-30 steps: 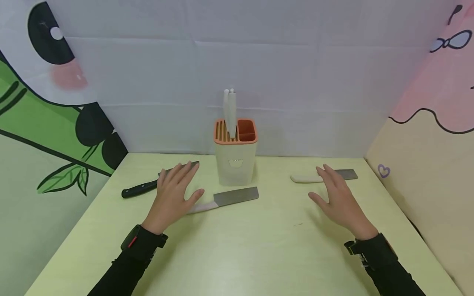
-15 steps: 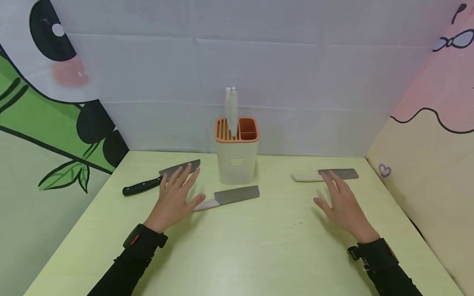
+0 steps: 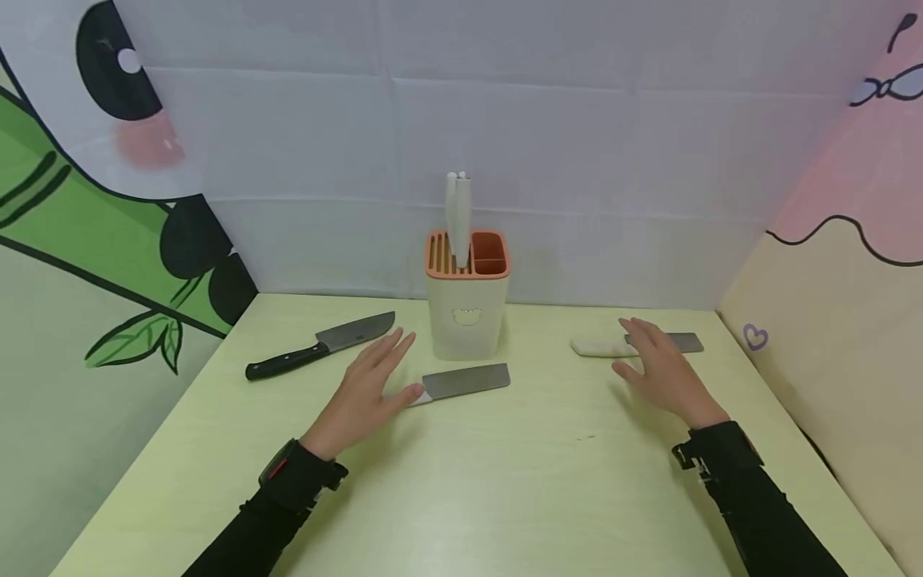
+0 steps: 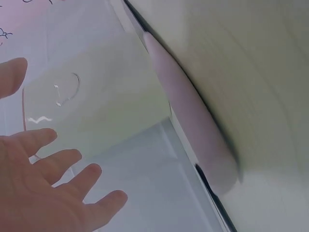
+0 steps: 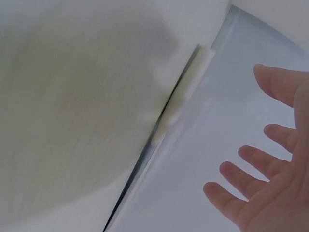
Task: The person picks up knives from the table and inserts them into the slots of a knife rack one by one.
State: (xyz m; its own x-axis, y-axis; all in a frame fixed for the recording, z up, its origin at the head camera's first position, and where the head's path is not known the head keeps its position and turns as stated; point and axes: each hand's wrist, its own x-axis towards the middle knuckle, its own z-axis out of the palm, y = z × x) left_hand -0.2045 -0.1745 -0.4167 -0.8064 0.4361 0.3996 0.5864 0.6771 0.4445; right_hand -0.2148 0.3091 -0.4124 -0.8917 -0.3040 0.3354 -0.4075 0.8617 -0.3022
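Note:
My left hand (image 3: 368,394) hovers over the table with its fingers spread, holding nothing. It covers most of the handle of the middle cleaver (image 3: 467,381); in the left wrist view that pale pinkish handle (image 4: 193,116) lies on the table, apart from the fingers. Beyond the hand to the left lies a black-handled kitchen knife (image 3: 288,361). My right hand (image 3: 667,373), also extended and holding nothing, is above a second cleaver with a cream handle (image 3: 600,349) and hides part of it. In the right wrist view this cream handle (image 5: 183,96) is clear of the fingers.
A cream knife block (image 3: 465,320) with an orange slotted top stands at the back centre, with white-handled utensils (image 3: 458,216) upright in its slots. Behind the pale table (image 3: 505,497) hangs a grey-white cloth backdrop (image 3: 577,152); printed side panels flank it.
My left hand has shifted right, uncovering the black-handled knife and hiding more of the middle cleaver's handle. The right hand has moved slightly forward. The view has shifted a little; the knives stay put.

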